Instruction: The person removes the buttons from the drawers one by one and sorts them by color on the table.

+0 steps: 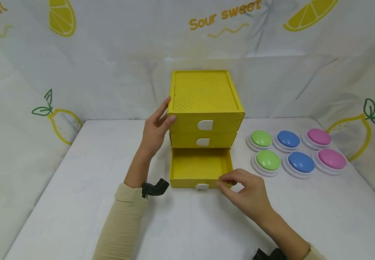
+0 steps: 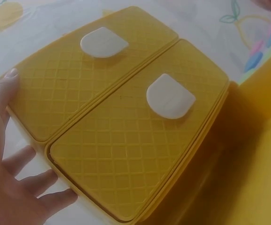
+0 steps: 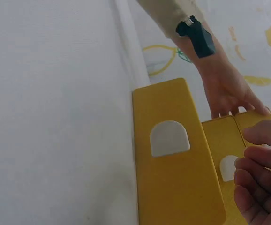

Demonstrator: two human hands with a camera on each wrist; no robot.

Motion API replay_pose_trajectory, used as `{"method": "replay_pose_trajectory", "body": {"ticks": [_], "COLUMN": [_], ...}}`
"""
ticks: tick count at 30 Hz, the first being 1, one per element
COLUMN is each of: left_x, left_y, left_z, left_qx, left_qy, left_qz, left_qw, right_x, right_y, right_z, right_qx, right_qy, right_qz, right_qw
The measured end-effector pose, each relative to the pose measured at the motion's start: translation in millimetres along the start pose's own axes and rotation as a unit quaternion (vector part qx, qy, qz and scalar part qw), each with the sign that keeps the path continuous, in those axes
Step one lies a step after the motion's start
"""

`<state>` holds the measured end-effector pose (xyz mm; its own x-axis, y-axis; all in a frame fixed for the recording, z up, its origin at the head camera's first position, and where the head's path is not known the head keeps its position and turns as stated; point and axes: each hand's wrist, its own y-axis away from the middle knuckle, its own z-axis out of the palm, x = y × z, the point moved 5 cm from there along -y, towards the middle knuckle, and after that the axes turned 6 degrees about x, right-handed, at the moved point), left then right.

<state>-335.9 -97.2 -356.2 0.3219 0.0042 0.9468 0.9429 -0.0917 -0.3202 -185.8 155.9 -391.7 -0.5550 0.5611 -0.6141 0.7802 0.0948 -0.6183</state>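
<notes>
A yellow cabinet [image 1: 205, 94] with three drawers, each with a white tab handle, stands on the white table. Its bottom drawer [image 1: 201, 162] is pulled out, with nothing visible inside. My left hand [image 1: 153, 133] rests on the cabinet's left side, the thumb over the front edge of the top drawer and the fingers along the side, as the left wrist view shows. My right hand [image 1: 249, 191] is by the right front corner of the bottom drawer, fingers loosely bent. In the right wrist view its fingers [image 3: 257, 180] appear apart from the drawer front [image 3: 173, 187], with nothing between them.
To the cabinet's right, two rows of round push buttons sit on white bases: green [image 1: 268, 160], blue [image 1: 301, 162] and pink [image 1: 332, 159]. A white sheet [image 1: 125, 83] with lemon prints hangs behind the table.
</notes>
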Motion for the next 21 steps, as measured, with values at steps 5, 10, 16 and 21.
{"method": "replay_pose_trajectory", "body": {"ticks": [5, 10, 16, 21], "left_x": [-0.4, -0.5, 0.0, 1.0], "left_y": [0.8, 1.9, 1.2, 0.5], "left_z": [0.1, -0.3, -0.8, 0.6], "left_qx": [0.001, 0.002, 0.003, 0.001], "left_qy": [-0.001, -0.003, -0.004, 0.000], "left_qz": [-0.001, -0.002, 0.000, 0.001], "left_qw": [1.0000, 1.0000, 1.0000, 1.0000], "right_x": [-7, -5, -3, -7], "right_y": [7, 13, 13, 12], "right_z": [15, 28, 40, 44], "right_qx": [-0.008, -0.009, 0.004, 0.018], "right_qy": [0.028, 0.059, 0.077, 0.122], "right_qz": [-0.033, -0.046, -0.090, -0.151], "right_qw": [0.999, 0.997, 0.993, 0.981]}}
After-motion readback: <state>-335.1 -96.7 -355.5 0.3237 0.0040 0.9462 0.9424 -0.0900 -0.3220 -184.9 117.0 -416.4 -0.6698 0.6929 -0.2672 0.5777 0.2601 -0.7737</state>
